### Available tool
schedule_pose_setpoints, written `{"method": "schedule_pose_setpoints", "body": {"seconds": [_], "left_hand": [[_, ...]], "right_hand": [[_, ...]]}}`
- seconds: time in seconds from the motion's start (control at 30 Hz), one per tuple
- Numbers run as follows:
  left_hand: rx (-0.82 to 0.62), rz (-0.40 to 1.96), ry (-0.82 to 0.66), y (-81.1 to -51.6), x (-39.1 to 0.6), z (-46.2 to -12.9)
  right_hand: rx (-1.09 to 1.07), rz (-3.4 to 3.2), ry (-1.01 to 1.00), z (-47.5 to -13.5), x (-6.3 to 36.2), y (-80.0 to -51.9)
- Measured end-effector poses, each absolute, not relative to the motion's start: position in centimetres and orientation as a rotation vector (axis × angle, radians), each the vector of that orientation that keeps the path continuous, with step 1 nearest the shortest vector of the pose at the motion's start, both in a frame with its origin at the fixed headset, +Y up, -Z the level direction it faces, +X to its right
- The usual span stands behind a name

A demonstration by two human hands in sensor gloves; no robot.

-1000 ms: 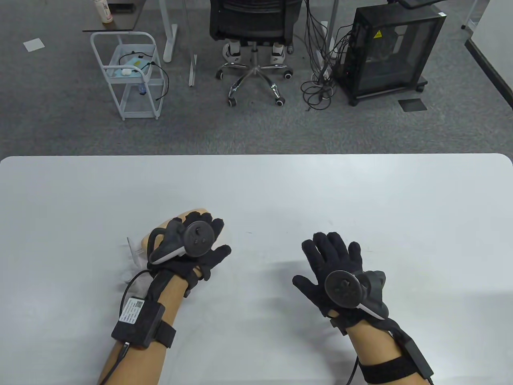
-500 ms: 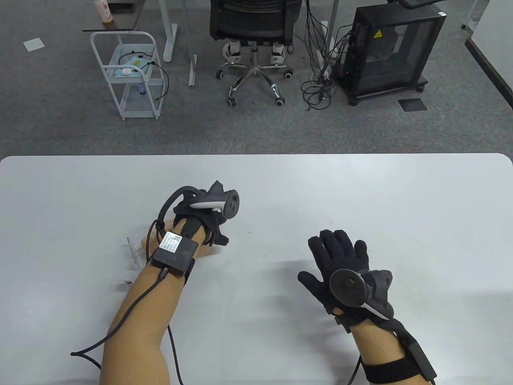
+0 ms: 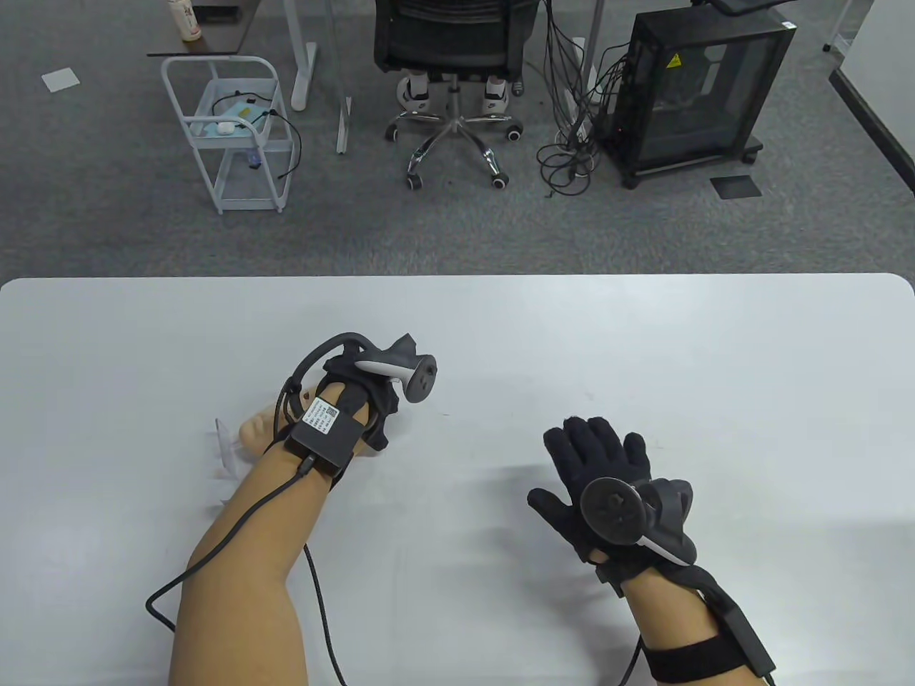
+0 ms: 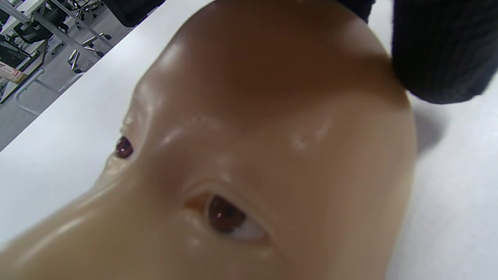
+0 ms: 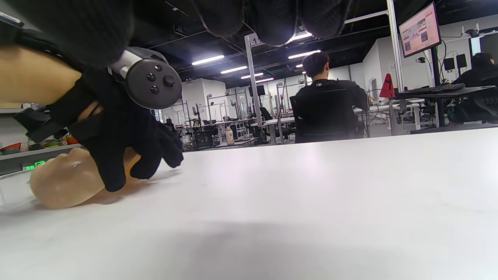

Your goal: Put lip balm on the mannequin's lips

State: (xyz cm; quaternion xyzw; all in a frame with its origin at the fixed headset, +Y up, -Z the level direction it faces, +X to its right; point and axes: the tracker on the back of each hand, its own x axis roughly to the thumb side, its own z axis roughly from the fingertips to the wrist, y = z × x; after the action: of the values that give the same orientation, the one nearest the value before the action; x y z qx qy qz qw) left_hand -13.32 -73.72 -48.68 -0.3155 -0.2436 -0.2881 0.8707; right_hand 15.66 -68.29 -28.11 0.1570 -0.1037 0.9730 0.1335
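Note:
A tan mannequin head [image 3: 251, 431] lies face up on the white table [image 3: 643, 343], mostly hidden under my left forearm. My left hand [image 3: 373, 418] curls over the top of the head and holds it; in the right wrist view the hand [image 5: 128, 155] drapes over the head [image 5: 62, 181]. The left wrist view is filled by the face [image 4: 249, 155], showing both brown eyes, with one gloved fingertip [image 4: 439, 50] against the forehead. My right hand [image 3: 593, 457] is spread open and holds nothing, right of centre. No lip balm shows in any view.
A clear plastic stand [image 3: 225, 450] lies by the head's neck end. My left arm's cable [image 3: 314, 593] trails across the table's near side. Beyond the far edge are an office chair [image 3: 454, 43], a white cart [image 3: 229, 136] and a black cabinet [image 3: 693, 93].
My left hand has turned from lying flat on the head to gripping its top, tracker now facing right, forearm moved over the head. My right hand has hardly moved.

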Motion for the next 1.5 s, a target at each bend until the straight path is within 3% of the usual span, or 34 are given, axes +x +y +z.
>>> {"method": "schedule_pose_setpoints", "body": {"seconds": [0.2, 0.33, 0.6, 0.7, 0.97, 1.13, 1.23, 1.4, 1.5], "left_hand": [[-0.68, -0.717, -0.536, -74.2, -13.0, -49.0], [-0.662, -0.651, -0.555, -74.0, -13.3, -49.3], [-0.586, -0.565, -0.614, -70.5, -11.3, -49.2], [-0.618, -0.565, -0.577, -69.2, -10.5, -49.2], [-0.441, -0.188, -0.515, -63.4, -10.5, -48.6], [-0.473, 0.07, -0.386, -60.4, -10.6, -47.9], [-0.574, 0.21, -0.299, -61.3, -10.7, -47.4], [-0.754, 0.418, -0.165, -66.1, -10.7, -46.3], [-0.833, 0.422, -0.121, -68.3, -10.2, -46.0]], "right_hand": [[0.46, 2.821, -0.284, -28.1, 15.6, -68.3], [0.457, 2.819, -0.266, -28.2, 15.7, -68.3], [0.467, 2.823, -0.208, -28.6, 15.4, -68.9], [0.457, 2.797, -0.198, -28.7, 15.7, -68.9], [0.472, 2.799, -0.257, -28.5, 15.6, -68.6], [0.471, 2.794, -0.285, -28.5, 15.7, -68.5], [0.472, 2.79, -0.296, -28.4, 15.7, -68.4], [0.473, 2.788, -0.349, -28.1, 15.9, -67.9], [0.474, 2.789, -0.356, -28.1, 15.8, -67.9]]}}
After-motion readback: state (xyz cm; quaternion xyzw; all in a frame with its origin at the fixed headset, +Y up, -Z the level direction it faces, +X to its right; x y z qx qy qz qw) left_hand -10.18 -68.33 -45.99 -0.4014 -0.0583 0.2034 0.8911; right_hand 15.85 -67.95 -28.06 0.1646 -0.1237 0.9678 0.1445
